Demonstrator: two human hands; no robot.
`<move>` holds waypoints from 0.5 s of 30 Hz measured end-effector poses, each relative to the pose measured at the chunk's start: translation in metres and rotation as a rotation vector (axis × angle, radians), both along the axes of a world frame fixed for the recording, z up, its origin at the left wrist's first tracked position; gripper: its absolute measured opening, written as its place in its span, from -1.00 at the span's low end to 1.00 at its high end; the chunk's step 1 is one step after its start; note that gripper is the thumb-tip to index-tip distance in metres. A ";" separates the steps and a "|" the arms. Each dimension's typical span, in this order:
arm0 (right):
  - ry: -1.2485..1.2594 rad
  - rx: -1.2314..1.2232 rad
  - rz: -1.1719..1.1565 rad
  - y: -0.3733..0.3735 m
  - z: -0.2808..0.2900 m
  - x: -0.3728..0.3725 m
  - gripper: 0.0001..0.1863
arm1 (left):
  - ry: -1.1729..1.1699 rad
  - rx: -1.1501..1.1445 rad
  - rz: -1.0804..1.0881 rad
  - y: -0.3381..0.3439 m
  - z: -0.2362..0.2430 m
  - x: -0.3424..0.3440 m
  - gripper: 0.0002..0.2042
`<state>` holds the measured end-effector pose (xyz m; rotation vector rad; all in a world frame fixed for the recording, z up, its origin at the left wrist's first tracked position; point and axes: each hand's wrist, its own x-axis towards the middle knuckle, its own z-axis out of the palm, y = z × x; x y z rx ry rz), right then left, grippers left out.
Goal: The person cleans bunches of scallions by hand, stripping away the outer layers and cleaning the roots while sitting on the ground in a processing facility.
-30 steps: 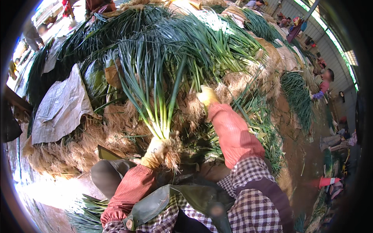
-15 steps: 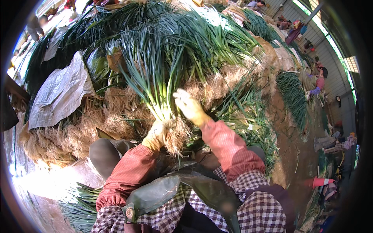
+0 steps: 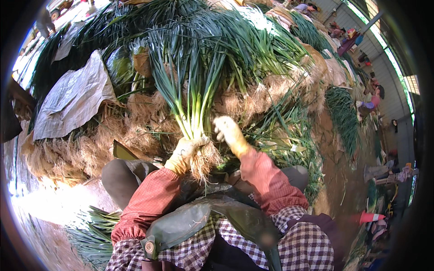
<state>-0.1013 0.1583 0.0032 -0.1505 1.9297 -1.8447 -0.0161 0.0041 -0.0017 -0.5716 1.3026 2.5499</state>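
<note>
My left hand [image 3: 183, 154], in a yellowish-white glove, is closed around the white lower stems of a bunch of green onions [image 3: 194, 110]. The bunch stands nearly upright, its long leaves fanning toward the pile behind and its tangled roots [image 3: 205, 161] hanging below my grip. To the right of the stems, apart from them, is my right hand [image 3: 230, 133] in a matching glove. Its fingers are loosely bent and spread, with nothing visible in them. A large heap of green onions [image 3: 253, 43] lies just beyond, its pale roots facing me.
A whitish woven sheet [image 3: 74, 99] covers part of the heap at left. Loose leaves and trimmings [image 3: 289, 151] lie to the right. More green onions [image 3: 92, 237] rest on the ground at lower left. A red-and-white cone [image 3: 371, 217] and a person [image 3: 373, 101] are farther right.
My right hand has drawn back slightly from the stems, down and to the right. My left hand still grips the bunch, which now stands a little more upright.
</note>
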 end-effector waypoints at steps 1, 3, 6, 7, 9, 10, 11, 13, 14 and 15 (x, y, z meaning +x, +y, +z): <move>-0.122 -0.003 -0.103 -0.001 0.005 -0.015 -0.79 | 0.028 0.240 -0.015 0.005 0.006 0.003 -0.73; -0.437 -0.253 -0.040 -0.001 0.011 -0.039 -0.82 | 0.036 0.359 -0.075 0.009 0.018 0.008 -0.70; -0.466 -0.460 -0.119 -0.008 0.005 -0.042 -0.89 | 0.027 0.291 -0.072 0.011 0.014 0.008 -0.72; -0.564 -0.585 -0.197 -0.008 0.002 -0.038 -0.90 | 0.018 0.264 -0.081 0.010 0.011 0.007 -0.73; -0.650 -0.627 -0.263 -0.018 -0.011 -0.024 -0.93 | 0.022 0.244 -0.031 0.005 0.000 0.008 -0.74; -0.652 -0.487 -0.224 -0.020 -0.017 -0.015 -0.94 | 0.003 0.140 -0.003 0.000 -0.010 0.009 -0.74; -0.647 -0.347 -0.188 -0.018 -0.023 -0.005 -0.95 | -0.014 0.039 0.020 -0.003 -0.015 0.011 -0.74; -0.601 -0.194 -0.158 0.006 -0.078 -0.002 -0.93 | -0.007 -0.018 -0.024 0.009 -0.008 0.001 -0.76; -0.557 -0.270 0.019 0.035 -0.120 0.001 -0.90 | 0.008 0.011 -0.023 0.016 -0.008 -0.006 -0.76; -0.520 -0.339 0.207 0.061 -0.145 0.009 -0.86 | 0.013 0.040 -0.012 0.021 -0.011 -0.011 -0.77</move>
